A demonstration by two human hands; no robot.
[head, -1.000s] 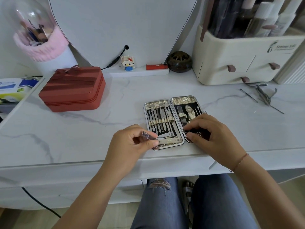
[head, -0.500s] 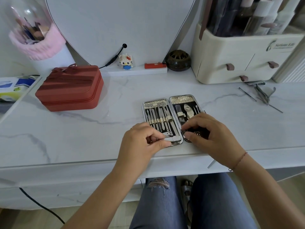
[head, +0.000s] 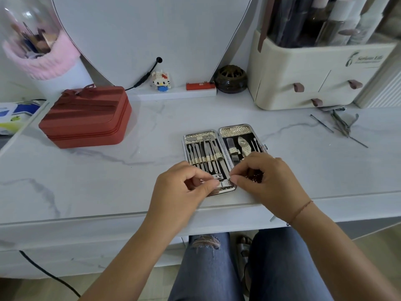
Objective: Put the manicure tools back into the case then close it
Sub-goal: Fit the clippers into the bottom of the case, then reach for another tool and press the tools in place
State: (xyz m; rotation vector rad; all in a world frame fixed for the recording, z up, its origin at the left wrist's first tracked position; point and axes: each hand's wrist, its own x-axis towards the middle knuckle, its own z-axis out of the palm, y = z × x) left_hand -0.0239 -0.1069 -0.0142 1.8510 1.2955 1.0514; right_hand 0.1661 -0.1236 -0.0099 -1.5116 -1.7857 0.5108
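The manicure case [head: 235, 128] lies open flat on the white marble desk, near its front edge. Several metal tools sit under straps in its left half, a few more in the right half. My left hand [head: 180, 192] pinches a small nail clipper [head: 218, 177] at the near end of the left half. My right hand [head: 267, 183] rests over the near end of the right half, its fingertips touching the strap beside the clipper. Loose metal tools [head: 341, 124] lie on the desk at the far right.
A red zipped box [head: 86, 118] stands at the left. A cream drawer organizer [head: 308, 83] with bottles fills the back right. A mirror, a small toy figure [head: 161, 80] and a dark round jar [head: 230, 78] line the back. My knees are under the desk edge.
My left hand carried the nail clipper from the case's near left corner into the near end of the left half. My right hand shifted slightly left toward the clipper.
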